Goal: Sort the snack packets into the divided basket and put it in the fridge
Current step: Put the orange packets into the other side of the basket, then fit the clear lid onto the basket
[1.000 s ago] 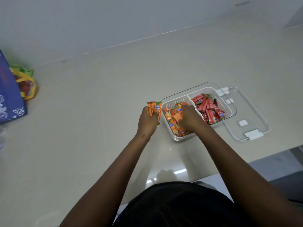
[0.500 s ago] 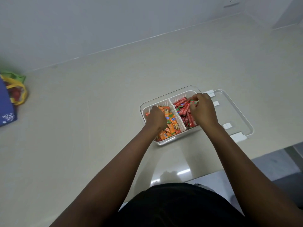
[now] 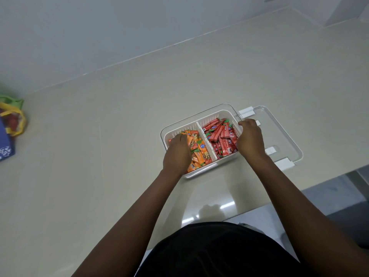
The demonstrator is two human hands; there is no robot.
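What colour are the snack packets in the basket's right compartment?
Red, seen in the head view: the red packets fill the right half of the divided basket.

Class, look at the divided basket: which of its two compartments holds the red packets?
The compartment on the person's right, under the right hand, holds the red packets; the other holds orange packets.

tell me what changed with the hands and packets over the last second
The left hand, which held an orange packet beside the white divided basket, now rests among the orange packets. The right hand moved from them to the basket's right edge. Red packets unchanged.
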